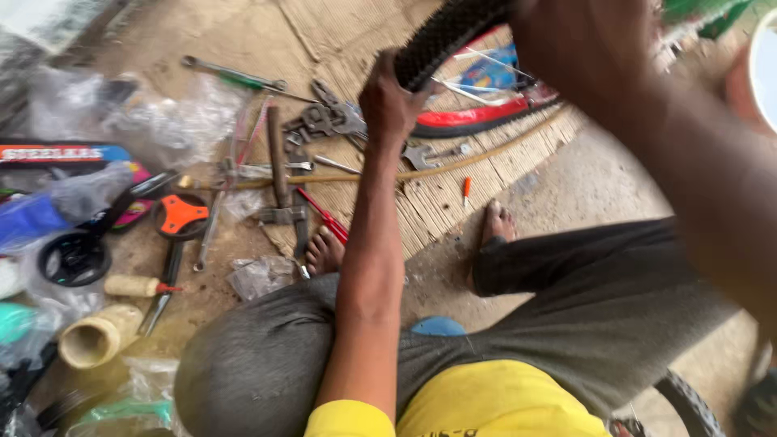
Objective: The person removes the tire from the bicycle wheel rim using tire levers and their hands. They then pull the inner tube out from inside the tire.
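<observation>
The tyre [449, 32] is the biggest thing I have hold of: black and knobby, it arcs from my left hand [390, 101] up toward my right hand [583, 48] at the top of the view. My left hand is closed around its tread, fingers wrapped over the top edge, arm straight out in front of me. My right hand sits just beyond on the same tyre, but it is so close and blurred that I cannot tell whether it is clamped shut or only pressing. Behind the tyre lies a red mudguard [486, 117] on the woven mat [453, 194].

I judge that the tyre could spring out of my left grip, since I hold it only at the edge and it looks bent under tension; if so it may whip back toward my face. My bare feet [324, 251] are another worry. They rest right beside the red screwdriver [324, 214] and the hammer [279, 162], so a dropped tyre or a shifted foot could land on steel.

Smaller things lie scattered to my left, well apart from both hands: the pliers [320, 121], a wrench [235, 77], an orange three-way tool [180, 217].
</observation>
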